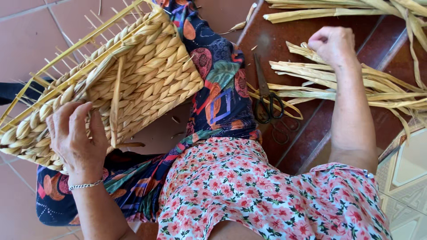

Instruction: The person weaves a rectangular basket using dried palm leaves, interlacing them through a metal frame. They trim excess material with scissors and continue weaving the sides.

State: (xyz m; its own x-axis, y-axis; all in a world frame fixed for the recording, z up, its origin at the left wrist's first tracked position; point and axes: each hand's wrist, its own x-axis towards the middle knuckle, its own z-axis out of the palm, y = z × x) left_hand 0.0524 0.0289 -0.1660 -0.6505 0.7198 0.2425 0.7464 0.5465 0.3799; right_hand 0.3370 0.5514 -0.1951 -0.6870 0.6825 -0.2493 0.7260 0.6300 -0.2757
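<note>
Gripping the woven basket (111,84) on my lap, my left hand (75,138) is tilting its long axis up-right; my right hand (333,44) is closing over dried reed strips (356,89) on the floor, fingertips hidden.

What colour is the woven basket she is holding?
The woven straw basket is pale golden tan, with thin yellowish stakes sticking out. The head view shows it best, under the left hand.
</note>
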